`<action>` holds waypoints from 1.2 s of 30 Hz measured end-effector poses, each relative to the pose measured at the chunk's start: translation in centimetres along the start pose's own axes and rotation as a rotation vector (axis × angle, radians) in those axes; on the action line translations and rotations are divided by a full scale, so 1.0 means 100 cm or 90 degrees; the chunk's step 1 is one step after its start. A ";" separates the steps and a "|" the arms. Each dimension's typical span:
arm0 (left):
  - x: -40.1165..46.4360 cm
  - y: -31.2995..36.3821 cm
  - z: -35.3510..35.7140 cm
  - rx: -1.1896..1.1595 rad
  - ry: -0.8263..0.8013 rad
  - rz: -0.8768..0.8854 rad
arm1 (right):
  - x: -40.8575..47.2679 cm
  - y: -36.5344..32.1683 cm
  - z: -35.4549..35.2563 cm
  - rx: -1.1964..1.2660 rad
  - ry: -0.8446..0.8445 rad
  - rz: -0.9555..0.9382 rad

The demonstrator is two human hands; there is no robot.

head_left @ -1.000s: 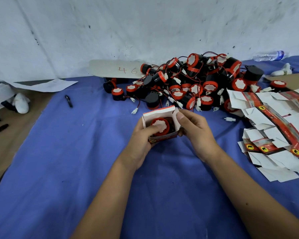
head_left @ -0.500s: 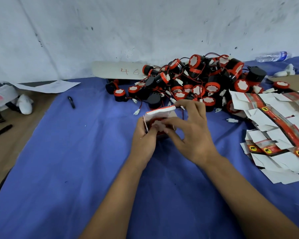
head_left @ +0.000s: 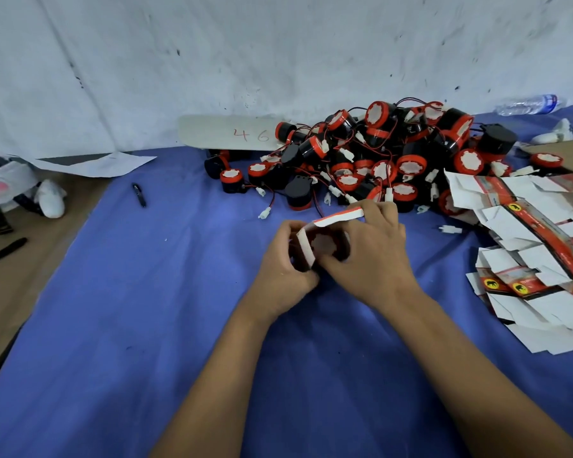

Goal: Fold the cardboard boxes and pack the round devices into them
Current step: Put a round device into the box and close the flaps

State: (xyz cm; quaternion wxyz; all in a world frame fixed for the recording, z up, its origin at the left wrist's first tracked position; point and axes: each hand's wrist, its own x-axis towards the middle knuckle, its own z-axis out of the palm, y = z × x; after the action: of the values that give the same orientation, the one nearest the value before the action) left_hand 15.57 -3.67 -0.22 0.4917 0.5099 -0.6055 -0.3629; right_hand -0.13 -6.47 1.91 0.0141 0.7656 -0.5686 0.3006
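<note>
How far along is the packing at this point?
Early. One small carton is folded up with a round device inside; the left hand grips it while the right hand holds its top flap, still open. The pile of devices and flat cartons remain.

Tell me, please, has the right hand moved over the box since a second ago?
Yes. The right hand has moved leftward across the open box, and its fingers now reach the far flap, nearer the pile of round devices.
</note>
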 end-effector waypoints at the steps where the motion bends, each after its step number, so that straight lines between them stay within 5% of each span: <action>1: 0.001 -0.002 0.002 0.027 -0.004 0.000 | 0.000 -0.001 0.001 -0.026 -0.016 0.018; 19: 0.008 -0.006 0.008 0.100 0.059 -0.039 | 0.005 -0.011 -0.004 -0.004 -0.111 0.077; 36: 0.009 -0.009 -0.007 -0.079 -0.017 -0.098 | -0.002 -0.012 0.003 0.129 -0.001 0.046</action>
State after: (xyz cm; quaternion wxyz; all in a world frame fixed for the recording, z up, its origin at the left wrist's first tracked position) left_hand 16.49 -4.71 -0.71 0.4849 0.5184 -0.5473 -0.4434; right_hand 1.00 -5.99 1.92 -0.0748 0.7422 -0.5628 0.3560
